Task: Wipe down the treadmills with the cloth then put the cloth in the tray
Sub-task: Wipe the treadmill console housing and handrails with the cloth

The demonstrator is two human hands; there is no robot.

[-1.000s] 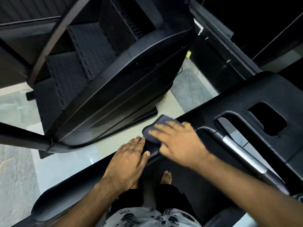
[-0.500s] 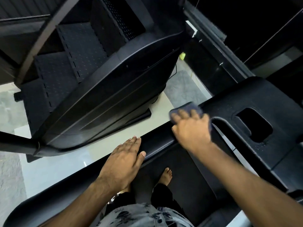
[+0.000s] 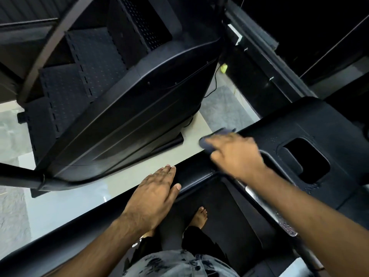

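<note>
I stand on a black treadmill, looking down at its console and left handrail. My right hand presses a dark blue-grey cloth flat against the left end of the console, where the handrail joins it; the hand is blurred and covers most of the cloth. My left hand rests flat, fingers straight, on the black handrail lower down. A rectangular tray recess sits in the console to the right of the cloth.
A black stair-climber machine stands to the left across a strip of pale floor. A silver grip bar runs under my right forearm. My bare foot is on the treadmill belt below.
My right hand slid the cloth up along the handrail onto the console's left end, then slightly back. My left hand stayed on the handrail.
</note>
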